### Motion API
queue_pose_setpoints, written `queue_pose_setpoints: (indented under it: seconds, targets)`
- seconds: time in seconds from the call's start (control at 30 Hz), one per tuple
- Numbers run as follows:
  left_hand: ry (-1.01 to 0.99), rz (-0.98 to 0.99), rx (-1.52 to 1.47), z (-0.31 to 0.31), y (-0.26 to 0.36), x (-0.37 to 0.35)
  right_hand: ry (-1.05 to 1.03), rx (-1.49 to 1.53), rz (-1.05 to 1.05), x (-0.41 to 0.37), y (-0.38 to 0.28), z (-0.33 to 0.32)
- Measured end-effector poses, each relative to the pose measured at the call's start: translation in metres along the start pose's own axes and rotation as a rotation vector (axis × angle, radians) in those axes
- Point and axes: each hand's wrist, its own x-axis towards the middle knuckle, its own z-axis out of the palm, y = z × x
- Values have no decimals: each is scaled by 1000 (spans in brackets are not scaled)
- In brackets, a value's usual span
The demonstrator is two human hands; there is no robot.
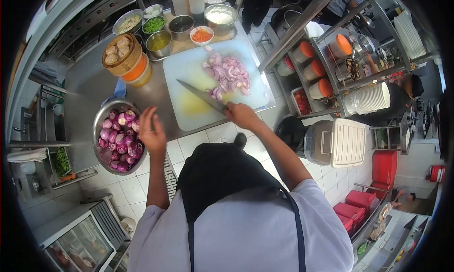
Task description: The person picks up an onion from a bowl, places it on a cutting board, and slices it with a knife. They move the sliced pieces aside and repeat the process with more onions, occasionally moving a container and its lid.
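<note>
My right hand is closed round the handle of a large knife, whose blade lies across the cutting board and points to the upper left. Sliced pinkish onions are heaped on the board, just beyond the blade. My left hand is raised between the board and a metal colander, its fingers apart and nothing seen in them. The colander holds peeled purple onions at the table's left front.
A bamboo steamer with dumplings stands at the board's upper left. Behind the board are bowls of greens, orange pieces and white powder. A shelf with orange-lidded tubs stands at the right, near a white-lidded bin.
</note>
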Motion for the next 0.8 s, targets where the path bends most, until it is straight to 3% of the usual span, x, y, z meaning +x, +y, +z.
queue_pose_setpoints:
  seconds: [0.17,0.27,0.4,0.47,0.53,0.63,0.8]
  targets:
    - [135,-82,259,-58,-31,17,157,-157,21,27,33,-16]
    - [117,-174,408,-90,-38,20,224,-205,58,33,28,-27]
    - [144,-114,620,-125,-75,5,260,-148,65,25,24,-18]
    - [173,-183,677,-137,-69,5,304,-17,70,19,16,-17]
    - [90,-240,677,-145,-70,7,331,-10,84,17,9,-16]
    - [-9,-305,446,-142,-80,9,360,-13,103,14,4,-15]
    - [-183,-112,559,-118,-79,27,369,15,141,6,-9,-16]
